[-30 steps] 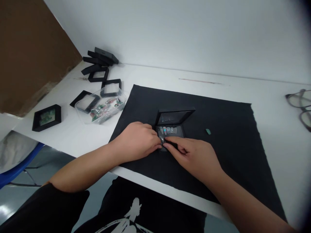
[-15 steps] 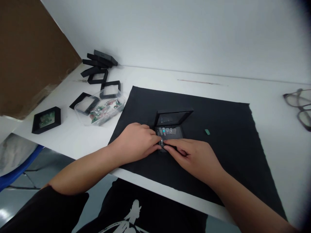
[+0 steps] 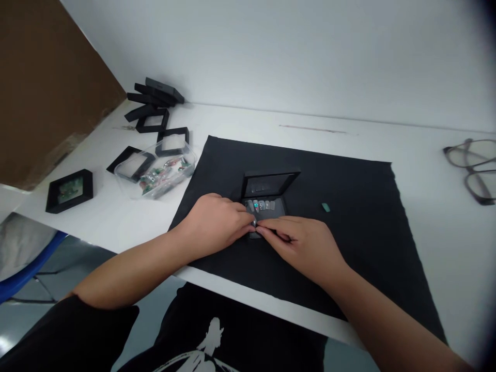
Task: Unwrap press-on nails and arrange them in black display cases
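Observation:
An open black display case lies on a black mat, its hinged clear-windowed lid tilted up at the back. A row of glittery press-on nails sits in its upper part. Over the case's lower left, my left hand pinches a shiny silvery press-on nail from the left. The thumb and forefinger of my right hand close on the same nail from the right. My fingers partly hide that nail and the case's lower edge. Right of the case lies a single green press-on nail.
A clear plastic tub of green and pink nails stands left of the mat. Several black frame cases are stacked and scattered behind it. Another case holding green pieces lies far left. Eyeglasses rest at the right.
The view has shifted slightly. My fingertips have drawn closer together around the silvery nail, which now shows less between them. The case and green nail stay in place on the mat.

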Tool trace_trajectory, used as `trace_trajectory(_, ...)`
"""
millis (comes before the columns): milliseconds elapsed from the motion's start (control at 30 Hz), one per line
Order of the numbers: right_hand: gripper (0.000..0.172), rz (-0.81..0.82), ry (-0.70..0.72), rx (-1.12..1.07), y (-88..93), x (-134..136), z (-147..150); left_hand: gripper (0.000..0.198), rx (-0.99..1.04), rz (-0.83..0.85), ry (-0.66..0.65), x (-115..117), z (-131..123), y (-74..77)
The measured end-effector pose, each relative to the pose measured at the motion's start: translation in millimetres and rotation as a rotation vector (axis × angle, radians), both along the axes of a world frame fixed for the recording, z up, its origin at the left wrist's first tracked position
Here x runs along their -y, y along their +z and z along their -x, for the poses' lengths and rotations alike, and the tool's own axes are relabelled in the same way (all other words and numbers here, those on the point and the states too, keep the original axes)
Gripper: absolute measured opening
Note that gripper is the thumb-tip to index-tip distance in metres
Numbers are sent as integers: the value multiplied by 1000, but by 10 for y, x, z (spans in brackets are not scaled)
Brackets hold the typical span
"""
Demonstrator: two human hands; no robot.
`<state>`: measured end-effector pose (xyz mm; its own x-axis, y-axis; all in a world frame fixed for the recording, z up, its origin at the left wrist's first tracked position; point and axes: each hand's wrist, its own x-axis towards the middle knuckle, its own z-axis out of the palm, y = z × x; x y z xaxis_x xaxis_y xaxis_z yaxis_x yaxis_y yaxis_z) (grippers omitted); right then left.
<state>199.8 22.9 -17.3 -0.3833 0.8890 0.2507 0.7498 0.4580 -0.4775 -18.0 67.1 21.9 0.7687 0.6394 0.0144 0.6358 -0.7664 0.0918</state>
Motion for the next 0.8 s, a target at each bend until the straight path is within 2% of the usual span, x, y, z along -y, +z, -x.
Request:
trace_trajectory(233, 19, -20, -42, -19, -16, -11, 16, 25, 46, -57, 66, 19, -36, -32)
trace_trajectory(500, 20, -6, -73, -39, -2, 3, 14, 24, 70, -95, 59, 16, -24, -28)
trace_trajectory(667, 23, -55, -251, -124, 72, 36, -80, 28, 403, -265, 94, 46, 44, 87)
trace_trajectory(800, 22, -105, -366, -204, 131, 79, -192, 30, 658, -337, 295, -127, 292, 315)
